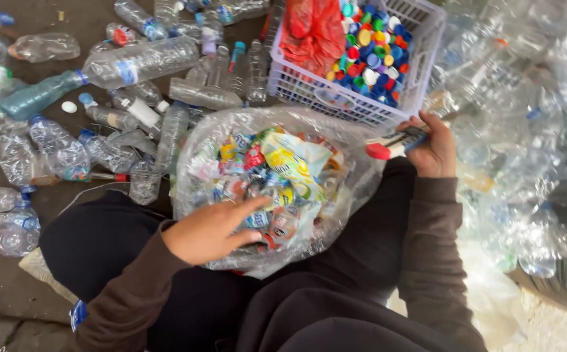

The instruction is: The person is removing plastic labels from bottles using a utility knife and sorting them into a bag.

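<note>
Meanwhile, the left hand (pixel 213 229) lay open on the label-filled clear bag (pixel 231 137), while the right hand's (pixel 434 151) grip closed around a red-tipped cutter (pixel 394 143).

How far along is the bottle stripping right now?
Done: the clear bag holds many peeled labels, the white basket many caps. In hand: the left hand presses the labels, the right hand grips a cutter. Left: capped, labelled bottles on the floor.
</note>
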